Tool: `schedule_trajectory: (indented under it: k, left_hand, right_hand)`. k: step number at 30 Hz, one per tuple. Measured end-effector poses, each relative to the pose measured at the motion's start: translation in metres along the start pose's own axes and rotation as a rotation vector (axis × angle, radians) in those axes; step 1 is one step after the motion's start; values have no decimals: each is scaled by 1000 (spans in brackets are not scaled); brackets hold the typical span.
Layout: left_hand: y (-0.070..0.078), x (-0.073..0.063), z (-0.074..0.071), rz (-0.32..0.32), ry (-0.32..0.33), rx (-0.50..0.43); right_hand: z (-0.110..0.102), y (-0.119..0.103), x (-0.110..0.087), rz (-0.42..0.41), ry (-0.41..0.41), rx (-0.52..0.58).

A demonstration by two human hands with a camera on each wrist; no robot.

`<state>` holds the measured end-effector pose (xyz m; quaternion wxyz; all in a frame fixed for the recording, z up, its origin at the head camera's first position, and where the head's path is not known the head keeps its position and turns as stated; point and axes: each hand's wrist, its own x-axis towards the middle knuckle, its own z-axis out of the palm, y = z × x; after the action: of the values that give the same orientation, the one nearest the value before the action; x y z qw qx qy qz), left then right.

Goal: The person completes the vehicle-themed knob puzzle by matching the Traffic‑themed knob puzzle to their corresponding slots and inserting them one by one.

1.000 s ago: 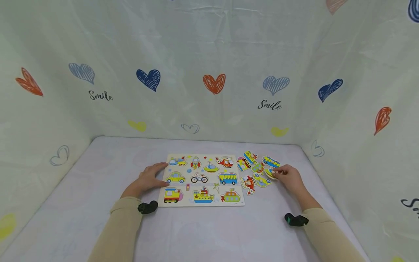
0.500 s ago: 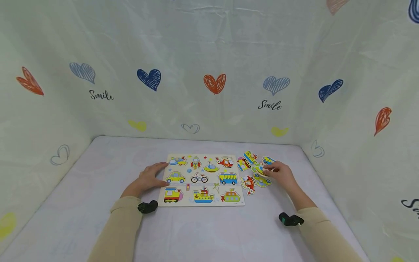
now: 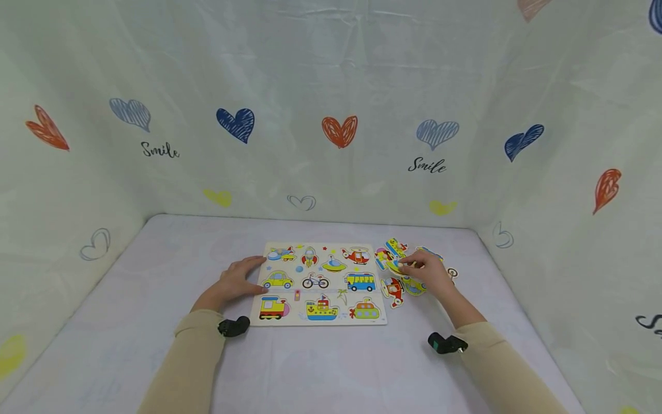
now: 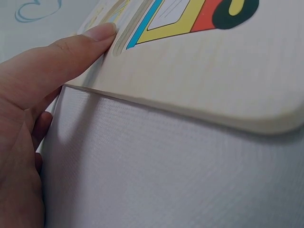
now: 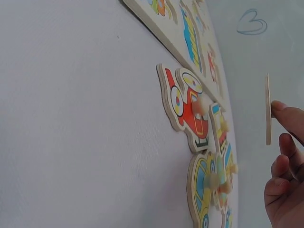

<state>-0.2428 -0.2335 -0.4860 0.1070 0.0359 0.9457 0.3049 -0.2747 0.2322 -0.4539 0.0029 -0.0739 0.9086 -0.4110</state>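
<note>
You are pinching a yellow puzzle piece (image 5: 268, 123) in your right hand (image 3: 431, 275), and it is hanging above the loose pieces (image 3: 396, 290), right of the board (image 3: 296, 312). Your left hand (image 3: 235, 283), fingers relaxed, is touching the board's left edge.

The person's left hand (image 3: 239, 282) has its thumb held apart from its fingers. The right hand (image 3: 430, 275) pinches, its lower fingers curled. The left forearm (image 3: 187, 356) and right forearm (image 3: 509, 365) slant inward.

Thumb (image 4: 71, 54) on board (image 4: 190, 80) — cloth (image 4: 156, 166) below
</note>
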Motion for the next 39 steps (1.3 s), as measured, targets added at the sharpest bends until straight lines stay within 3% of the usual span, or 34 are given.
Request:
schedule_trajectory:
  k: [28,39]
  left_hand:
    - [-3,0,-3,18,-7,-9]
    - [-1,1,-1,-7,-2,-15]
  right_hand:
    - [62,-33,26,-12,-103,35]
    - [83,-37,38,-19,-119,66]
